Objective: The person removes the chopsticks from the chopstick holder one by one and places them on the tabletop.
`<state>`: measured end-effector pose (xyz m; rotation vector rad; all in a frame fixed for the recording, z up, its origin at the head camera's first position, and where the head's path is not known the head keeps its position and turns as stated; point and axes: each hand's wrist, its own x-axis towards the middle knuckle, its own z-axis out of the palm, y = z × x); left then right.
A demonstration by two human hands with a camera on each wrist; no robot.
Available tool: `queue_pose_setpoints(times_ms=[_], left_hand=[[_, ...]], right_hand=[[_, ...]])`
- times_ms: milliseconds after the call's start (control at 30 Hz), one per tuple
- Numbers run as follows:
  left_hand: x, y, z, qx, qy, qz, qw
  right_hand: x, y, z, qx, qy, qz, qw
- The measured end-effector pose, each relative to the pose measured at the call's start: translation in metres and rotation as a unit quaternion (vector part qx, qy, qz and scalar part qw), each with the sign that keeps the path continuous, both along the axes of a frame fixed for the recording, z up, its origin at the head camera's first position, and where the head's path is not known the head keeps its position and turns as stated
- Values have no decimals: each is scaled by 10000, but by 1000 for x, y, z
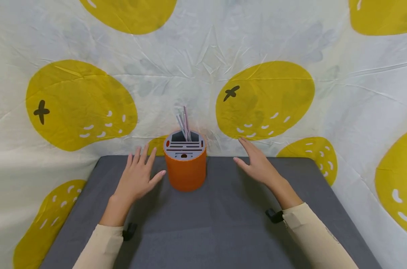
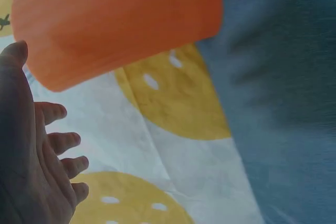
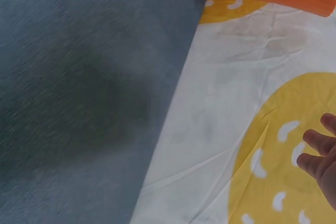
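Note:
An orange round desk organizer (image 1: 186,173) with a grey slotted top stands upright near the table's back edge. Several thin pale sticks (image 1: 184,125), perhaps straws, lean in its rear compartment. My left hand (image 1: 137,177) is spread just left of the organizer, thumb pointing toward it and holding nothing. In the left wrist view the orange wall (image 2: 121,19) of the organizer lies beyond the thumb. Farther off on the right, my right hand (image 1: 257,164) hovers over the table with fingers extended and nothing in it. Only some fingertips (image 3: 314,142) show in the right wrist view.
Dark grey cloth covers the table (image 1: 196,231). Behind it and at both sides hangs a white curtain (image 1: 176,89) printed with yellow fruit shapes. A dark strap piece (image 1: 274,215) sits at the right wrist, and another (image 1: 129,231) at the left.

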<state>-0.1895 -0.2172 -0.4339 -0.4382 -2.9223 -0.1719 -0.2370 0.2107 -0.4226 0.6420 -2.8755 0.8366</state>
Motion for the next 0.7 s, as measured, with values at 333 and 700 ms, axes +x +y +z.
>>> queue_pose_setpoints(times_ms=[333,700], left_hand=[[-13,16,28,-23,-103,-200,9997],[-28,33,37,172,-295,-370,9987]], right_hand=[[-17,-23,27,-277,-138,89,9995],[-43,-52,47,-573,-332,319,9973]])
